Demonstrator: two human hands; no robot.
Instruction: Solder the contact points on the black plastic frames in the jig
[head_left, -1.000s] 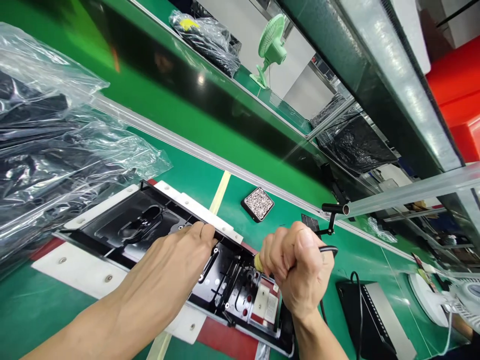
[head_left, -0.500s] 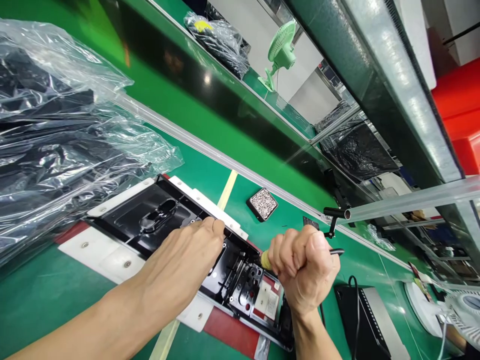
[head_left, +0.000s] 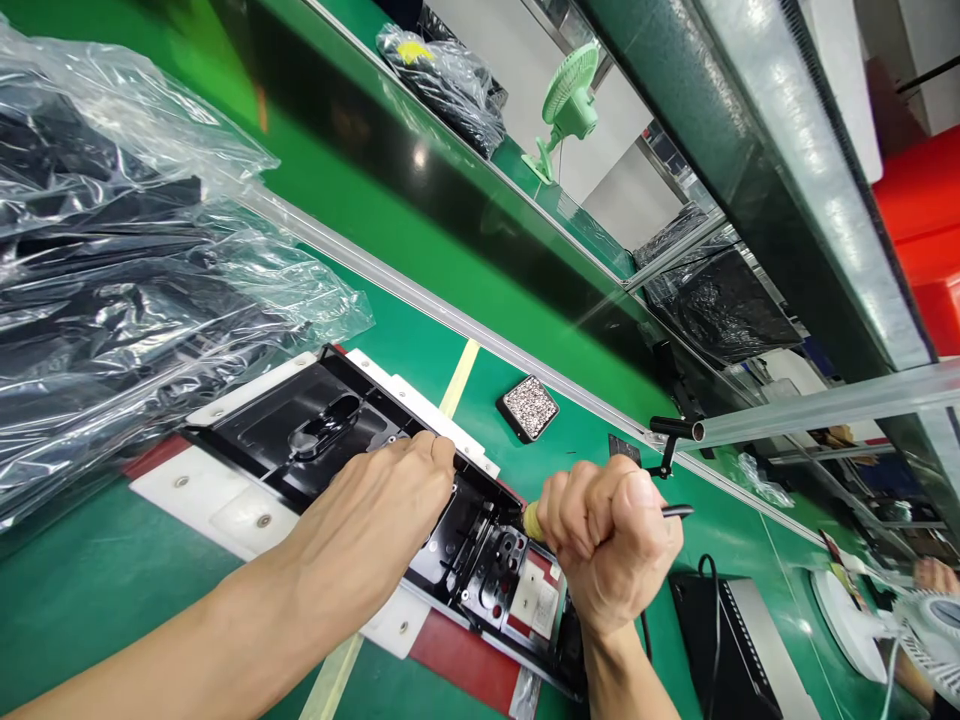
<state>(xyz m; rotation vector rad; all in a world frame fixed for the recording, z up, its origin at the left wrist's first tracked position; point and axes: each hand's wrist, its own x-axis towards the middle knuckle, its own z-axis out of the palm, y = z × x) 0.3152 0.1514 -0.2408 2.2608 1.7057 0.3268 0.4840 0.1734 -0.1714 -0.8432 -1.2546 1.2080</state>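
A black plastic housing [head_left: 270,420] lies open side up in a white fixture [head_left: 196,495] with red parts, tilted across the bench. Over its middle rests my left hand [head_left: 397,490], fingers curled and pressed together; the fingertips are hidden, so what they pinch does not show. My right hand [head_left: 611,540] is wrapped in a fist around a corded screwdriver [head_left: 533,522], of which a yellow collar and a black cord at the back show. The tool points left at the housing near its far edge. Its tip is hard to make out.
Beyond the fixture sits a small black box [head_left: 531,408] with a speckled top. Bagged black parts [head_left: 135,280] fill the left. A black-and-silver device [head_left: 739,640] and white fan [head_left: 922,640] stand right. A metal beam [head_left: 750,150] crosses above. A co-worker's hand [head_left: 936,575] shows far right.
The view has shifted slightly, and both hands keep their poses over the housing. A co-worker's hand has come into view behind the white fan.
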